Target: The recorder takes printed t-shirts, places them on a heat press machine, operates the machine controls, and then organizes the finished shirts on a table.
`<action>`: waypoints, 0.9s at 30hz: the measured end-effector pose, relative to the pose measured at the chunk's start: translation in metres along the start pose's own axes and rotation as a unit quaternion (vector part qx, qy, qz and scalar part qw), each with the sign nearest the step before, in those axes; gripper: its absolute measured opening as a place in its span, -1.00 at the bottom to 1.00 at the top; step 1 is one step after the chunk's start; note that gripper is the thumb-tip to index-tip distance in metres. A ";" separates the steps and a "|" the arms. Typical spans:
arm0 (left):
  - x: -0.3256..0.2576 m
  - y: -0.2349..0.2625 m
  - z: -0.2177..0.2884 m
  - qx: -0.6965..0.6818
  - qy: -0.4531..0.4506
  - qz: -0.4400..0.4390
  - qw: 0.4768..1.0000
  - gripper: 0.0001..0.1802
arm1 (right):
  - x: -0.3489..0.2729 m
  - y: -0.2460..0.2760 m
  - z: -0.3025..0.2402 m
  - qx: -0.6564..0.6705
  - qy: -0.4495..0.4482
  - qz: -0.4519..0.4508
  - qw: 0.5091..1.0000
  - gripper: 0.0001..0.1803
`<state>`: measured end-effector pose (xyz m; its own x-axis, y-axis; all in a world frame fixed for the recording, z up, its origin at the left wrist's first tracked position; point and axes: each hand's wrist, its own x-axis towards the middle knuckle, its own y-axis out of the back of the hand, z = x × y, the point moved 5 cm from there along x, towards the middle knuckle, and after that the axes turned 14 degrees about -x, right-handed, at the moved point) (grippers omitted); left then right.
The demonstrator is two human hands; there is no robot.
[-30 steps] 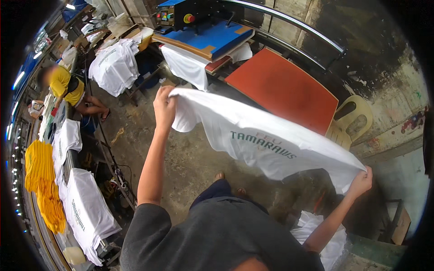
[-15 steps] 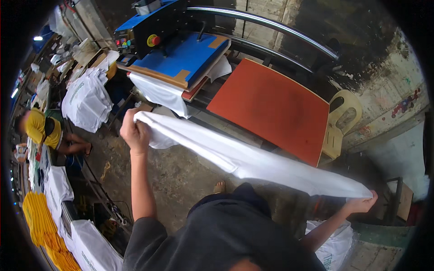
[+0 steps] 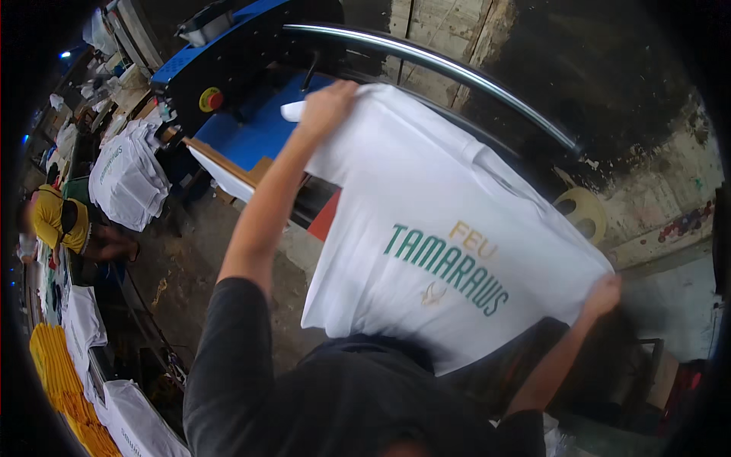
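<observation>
A white T-shirt [image 3: 365, 206] with green and gold print on its front is stretched out between my two hands. My left hand [image 3: 329, 107] is closed on the cloth near one sleeve, close to the heat press. On the other side my right hand [image 3: 603, 295] grips the shirt at its right edge, lower and nearer to me. The shirt hangs over the red platen [image 3: 324, 217], of which only a corner shows. Beside my left forearm lies the blue plate [image 3: 255, 137] of the press.
The heat press has a red stop button [image 3: 212, 100] and a curved chrome rail [image 3: 434, 65]. A beige plastic chair [image 3: 586, 213] stands at the right. White shirts [image 3: 129, 179] and yellow shirts [image 3: 57, 373] are piled at the left, near a person in yellow [image 3: 59, 221].
Both arms have lifted the shirt up and away from me, the left hand moving right. The folded, stretched cloth has opened out, showing its print and covering most of the red platen.
</observation>
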<state>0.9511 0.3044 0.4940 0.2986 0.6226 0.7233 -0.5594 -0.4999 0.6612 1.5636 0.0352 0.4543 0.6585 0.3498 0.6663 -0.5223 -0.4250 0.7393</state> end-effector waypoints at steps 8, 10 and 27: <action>-0.081 -0.187 0.007 0.044 0.122 -0.106 0.986 -0.57 | -0.081 -0.120 -0.084 0.082 0.275 -0.088 0.954 -0.55; -0.133 -0.168 0.021 0.007 0.204 -0.125 0.971 -0.62 | -0.116 -0.098 -0.073 0.159 0.253 -0.119 0.947 -0.65; -0.255 -0.067 0.045 -0.037 0.474 -0.203 0.856 -0.83 | -0.250 -0.005 -0.021 0.026 0.100 -0.470 0.877 -0.80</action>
<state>0.9474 0.1517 0.2745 -0.2624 0.9622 -0.0731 -0.6156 -0.1086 0.7805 1.3904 -0.0328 0.2863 0.6744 0.7022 -0.2280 0.2291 0.0946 0.9688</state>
